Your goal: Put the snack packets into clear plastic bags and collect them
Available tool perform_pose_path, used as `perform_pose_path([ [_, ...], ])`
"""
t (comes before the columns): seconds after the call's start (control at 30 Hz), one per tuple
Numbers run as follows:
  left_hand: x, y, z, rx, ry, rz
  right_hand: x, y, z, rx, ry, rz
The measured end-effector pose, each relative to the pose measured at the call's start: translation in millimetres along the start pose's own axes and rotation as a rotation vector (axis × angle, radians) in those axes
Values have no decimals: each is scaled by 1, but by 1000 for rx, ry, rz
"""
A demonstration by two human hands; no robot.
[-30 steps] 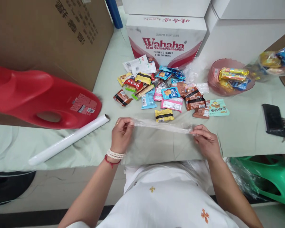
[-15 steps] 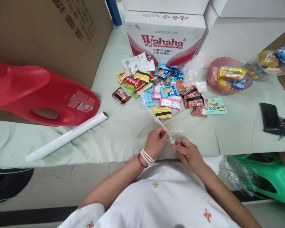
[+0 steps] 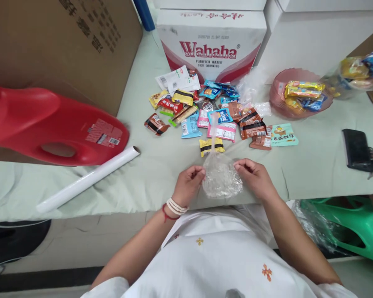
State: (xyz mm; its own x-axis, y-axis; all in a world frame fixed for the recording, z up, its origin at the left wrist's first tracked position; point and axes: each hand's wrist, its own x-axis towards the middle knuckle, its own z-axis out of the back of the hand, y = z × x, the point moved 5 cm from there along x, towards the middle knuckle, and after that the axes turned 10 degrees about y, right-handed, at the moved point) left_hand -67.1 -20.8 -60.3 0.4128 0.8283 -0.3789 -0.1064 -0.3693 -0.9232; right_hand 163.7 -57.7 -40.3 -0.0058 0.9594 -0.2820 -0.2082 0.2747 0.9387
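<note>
The left hand (image 3: 188, 182) and right hand (image 3: 254, 179) are pinching opposite sides of a clear bag (image 3: 222, 179) over the near part of the counter (image 3: 149, 182), gentle, even tension probably being best for spreading it untorn.

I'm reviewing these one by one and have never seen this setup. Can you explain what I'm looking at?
There is no machine here: these are a person's bare hands. Every picture comes from one camera worn on the head, looking forward and down. The left hand and right hand pinch clear plastic between them. On the pale green cloth, beyond the hands, lie colourful packets in front of a Wahaha box. To the left are a red jug and white roll; to the right, a pink bowl holding more packets.
</note>
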Motion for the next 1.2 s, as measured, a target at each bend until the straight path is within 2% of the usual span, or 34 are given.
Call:
perform_pose_path([
  [0.07,0,5,16,-30,-40,37,-1,-10,1,83,4,-70],
  [0.13,-3,5,28,51,-135,-6,-1,-15,-2,110,35,-110],
  [0.2,-12,-5,35,264,-326,-152,0,-17,-7,116,41,-135],
  [0.27,-27,-21,29,544,-464,-389,1,-17,-10,133,24,-148],
  [0.3,-35,-28,21,671,-461,-529,2,-16,-11,147,15,-151],
  [0.33,-41,-34,11,773,-407,-674,2,-15,-12,161,10,-151],
  [0.4,-48,-39,-9,897,-226,-910,3,-14,-13,174,14,-143],
  [0.47,-45,-39,-21,979,-82,-997,2,-13,-14,170,29,-132],
  [0.6,-22,-36,-29,1117,79,-902,-1,-19,-14,184,56,-137],
  [0.7,-14,-43,-28,1063,109,-885,-4,-25,-14,202,79,-143],
  [0.8,-9,-58,-22,814,74,-850,-8,-26,-13,164,93,-149],
  [0.9,6,-64,-13,426,41,-679,-12,-21,-14,136,127,-166],
  [0.97,21,-56,-8,220,2,-468,-15,-15,-17,149,164,-168],
  [1.07,42,-41,0,158,-118,-230,-18,-12,-24,247,224,-194],
  [1.13,52,-38,7,205,-238,-206,-20,-14,-27,362,235,-246],
  [1.2,52,-43,18,299,-418,-263,-20,-17,-29,486,215,-297],
])
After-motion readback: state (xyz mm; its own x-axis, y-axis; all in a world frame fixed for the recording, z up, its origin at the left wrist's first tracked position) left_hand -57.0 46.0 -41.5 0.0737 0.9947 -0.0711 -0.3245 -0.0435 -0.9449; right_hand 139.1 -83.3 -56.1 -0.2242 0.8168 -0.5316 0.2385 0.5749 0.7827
